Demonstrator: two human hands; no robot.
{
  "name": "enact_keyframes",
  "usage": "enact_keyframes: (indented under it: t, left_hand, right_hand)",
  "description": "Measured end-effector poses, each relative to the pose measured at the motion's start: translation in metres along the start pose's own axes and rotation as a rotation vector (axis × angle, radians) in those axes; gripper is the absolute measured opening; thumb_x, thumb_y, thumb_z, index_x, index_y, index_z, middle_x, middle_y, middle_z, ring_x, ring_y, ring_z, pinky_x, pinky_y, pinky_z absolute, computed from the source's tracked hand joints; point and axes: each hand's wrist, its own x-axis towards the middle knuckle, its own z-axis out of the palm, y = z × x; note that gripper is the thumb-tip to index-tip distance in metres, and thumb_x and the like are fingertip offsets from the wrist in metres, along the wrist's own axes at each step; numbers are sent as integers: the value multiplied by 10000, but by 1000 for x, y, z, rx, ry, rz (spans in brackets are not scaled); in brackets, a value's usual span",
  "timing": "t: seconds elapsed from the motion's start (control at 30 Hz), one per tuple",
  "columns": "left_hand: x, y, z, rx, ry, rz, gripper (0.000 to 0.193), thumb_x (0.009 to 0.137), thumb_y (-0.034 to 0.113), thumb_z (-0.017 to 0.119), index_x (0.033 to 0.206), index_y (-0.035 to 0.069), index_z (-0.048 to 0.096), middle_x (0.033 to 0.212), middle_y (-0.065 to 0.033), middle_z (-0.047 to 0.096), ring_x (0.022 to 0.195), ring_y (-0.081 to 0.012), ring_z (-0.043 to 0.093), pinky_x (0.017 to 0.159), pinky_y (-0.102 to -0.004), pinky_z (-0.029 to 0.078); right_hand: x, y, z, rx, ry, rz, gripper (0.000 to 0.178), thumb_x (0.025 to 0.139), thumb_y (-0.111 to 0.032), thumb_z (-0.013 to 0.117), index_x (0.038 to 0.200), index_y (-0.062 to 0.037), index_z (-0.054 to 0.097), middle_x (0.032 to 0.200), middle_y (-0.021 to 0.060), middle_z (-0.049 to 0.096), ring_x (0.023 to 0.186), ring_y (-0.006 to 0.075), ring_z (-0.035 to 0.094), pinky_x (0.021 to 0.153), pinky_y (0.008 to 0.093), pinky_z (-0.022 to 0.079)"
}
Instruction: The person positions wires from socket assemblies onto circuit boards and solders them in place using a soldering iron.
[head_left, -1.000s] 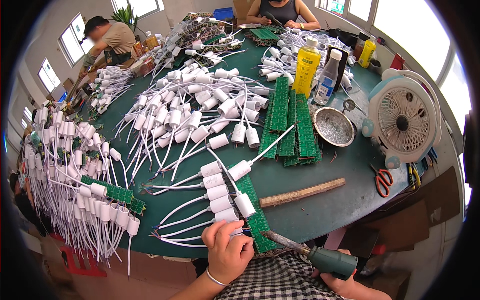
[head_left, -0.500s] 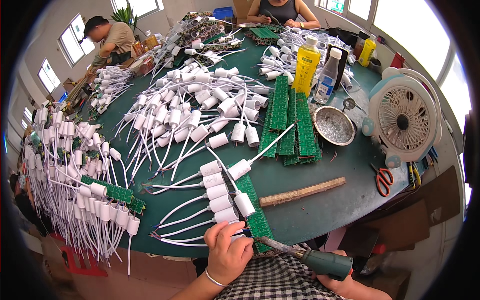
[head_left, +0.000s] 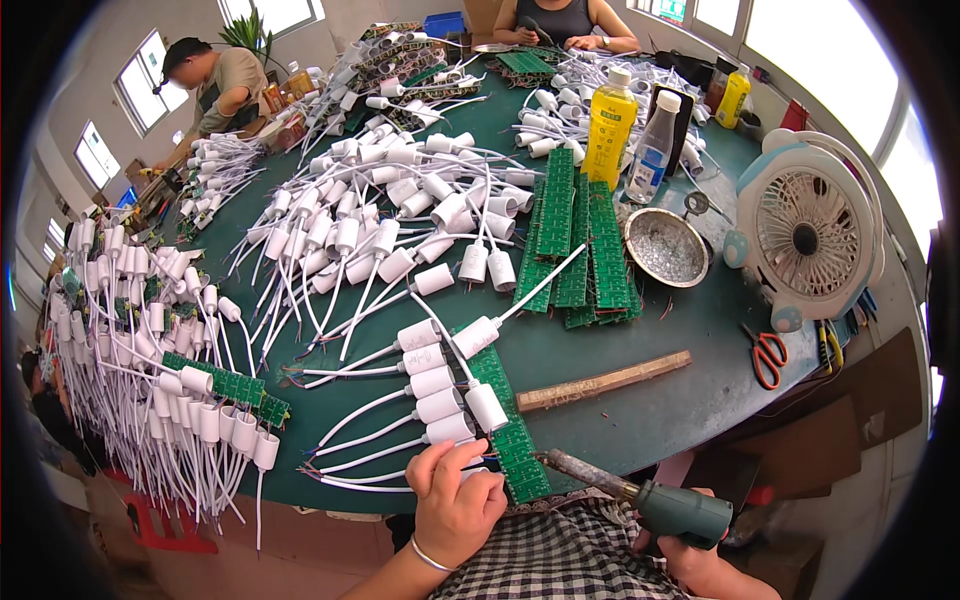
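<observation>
My left hand is closed, its fingertips around a white lamp holder that they partly cover, beside the lower end of a long green circuit board. Fine wire ends show at the fingertips. More white lamp holders with cables lie in a column along the board's left edge, and one rests on the board. My right hand grips a soldering iron with a dark green body. Its metal tip points left, just right of the board and apart from it.
A wooden strip lies right of the board. Beyond it are stacked green boards, a metal bowl, bottles, a fan and scissors. Piled lamp holders cover the table's middle. Two other people sit farther off.
The soldering iron and my right hand have moved right, drawing the tip off the board's edge. My left hand stays in place. The person at the far left has shifted an arm.
</observation>
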Motion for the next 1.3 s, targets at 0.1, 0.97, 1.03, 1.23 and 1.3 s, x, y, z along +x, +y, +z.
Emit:
enact_keyframes:
  t: [0.1, 0.97, 1.03, 1.23, 1.3]
  left_hand:
    - [0, 0, 0, 6, 0, 1, 235, 640, 51, 745, 795, 143, 593, 1178, -42, 575, 1141, -321, 447, 952, -435, 358]
    - [63, -25, -44, 350, 28, 311, 364, 749, 62, 678, 1076, 223, 670, 1193, -3, 558, 1126, -272, 424, 920, -410, 331]
    - [91, -49, -42, 309, 97, 201, 398, 760, 30, 667, 1143, 123, 610, 1196, -62, 553, 1132, -338, 439, 984, -451, 331]
    - [179, -121, -8, 225, 32, -65, 375, 779, 91, 688, 1143, 76, 603, 1068, -116, 626, 1040, -320, 525, 938, -450, 392]
    - [194, -146, 0, 292, -84, -158, 357, 781, 118, 698, 1131, 105, 627, 1087, -92, 616, 1066, -306, 521, 932, -445, 400]
  right_hand:
    - [-1, 5, 1, 37, 23, -2, 278, 809, -19, 536, 1076, 48, 574, 949, 158, 682, 650, 235, 679, 634, 346, 563]
    - [6, 33, -14, 422, 194, 80, 459, 821, -125, 566, 1255, 4, 488, 1048, 190, 642, 600, 267, 649, 473, 338, 523]
    - [7, 25, -11, 415, 277, 117, 471, 844, -197, 622, 1248, 6, 491, 1028, 187, 639, 585, 262, 642, 446, 342, 511]
    - [12, -13, -7, 363, 214, 228, 308, 914, -40, 554, 1212, 38, 567, 1001, 131, 668, 710, 190, 626, 668, 325, 506]
    - [9, -10, -10, 344, 180, 195, 303, 924, -61, 552, 1208, 43, 564, 1032, 132, 665, 732, 188, 624, 674, 331, 510]
